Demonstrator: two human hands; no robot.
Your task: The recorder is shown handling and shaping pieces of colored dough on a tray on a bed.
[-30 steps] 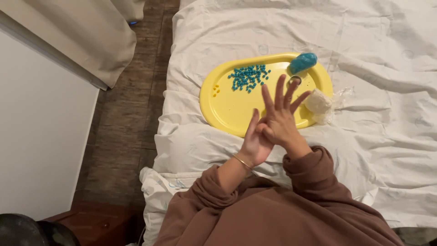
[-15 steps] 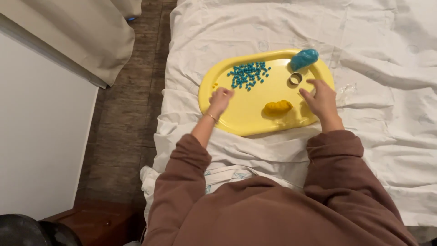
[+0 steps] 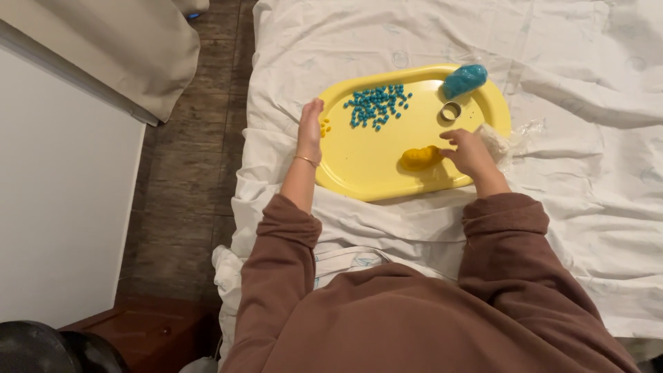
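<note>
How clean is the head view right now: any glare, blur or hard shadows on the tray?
Head view: warm, even indoor light, no glare on the yellow tray; soft shadow under the right hand beside the yellow lump; blue bits fairly sharp; left hand slightly soft; bottom-left corner dark.

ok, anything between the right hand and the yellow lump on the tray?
Nothing visible. The right hand sits on the yellow tray with its fingertips right beside the yellow lump; whether they touch it is unclear. The metal ring and blue beads lie farther up the tray, off that line.
</note>
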